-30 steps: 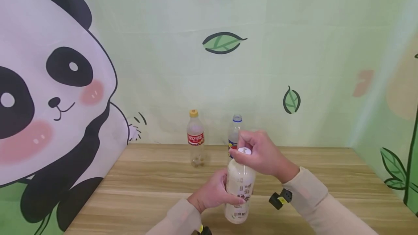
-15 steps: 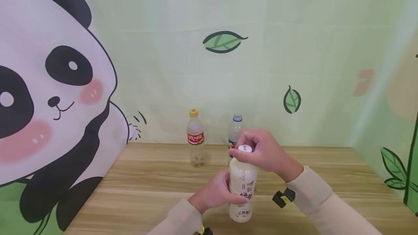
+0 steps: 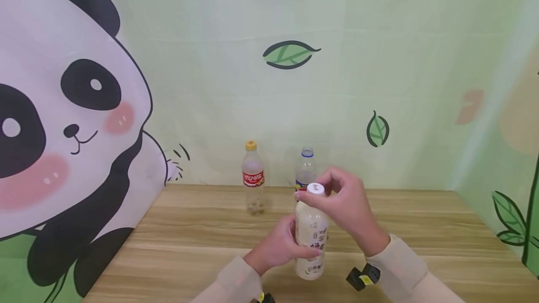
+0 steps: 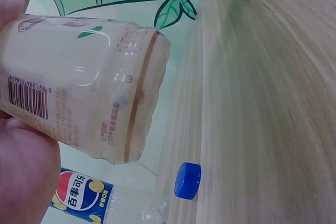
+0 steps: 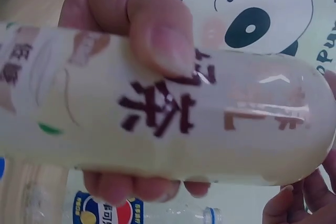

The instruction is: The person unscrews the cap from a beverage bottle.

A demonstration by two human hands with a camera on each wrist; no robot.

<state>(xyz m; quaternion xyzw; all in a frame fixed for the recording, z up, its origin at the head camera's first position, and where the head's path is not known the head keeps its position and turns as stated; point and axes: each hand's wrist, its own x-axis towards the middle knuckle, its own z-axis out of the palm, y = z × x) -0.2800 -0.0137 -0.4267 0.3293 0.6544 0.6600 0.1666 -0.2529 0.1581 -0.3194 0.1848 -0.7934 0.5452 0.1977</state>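
In the head view my left hand (image 3: 275,246) grips the body of a cream-coloured milk tea bottle (image 3: 310,228), its thumb across the front label. At the top, my right hand (image 3: 347,202) pinches the white cap (image 3: 316,189) between thumb and fingers. The left wrist view shows the bottle's base (image 4: 149,98) held off the wooden table. In the right wrist view the left thumb (image 5: 165,45) presses on the dark printed characters, and the other fingers come round underneath. Some right-hand fingertips (image 5: 281,203) show beside the bottle's shoulder.
Behind the held bottle stands a clear bottle with a blue label (image 3: 301,183) and an uncapped mouth. To its left is a cola bottle with a yellow cap (image 3: 252,179). A loose blue cap (image 4: 188,181) lies on the wooden table (image 3: 189,228). A panda-print cloth (image 3: 210,83) hangs behind.
My right hand has turned about the cap, its wrist now lower and the fingers spread wider. The bottle has shifted slightly right and up, still in my left hand.
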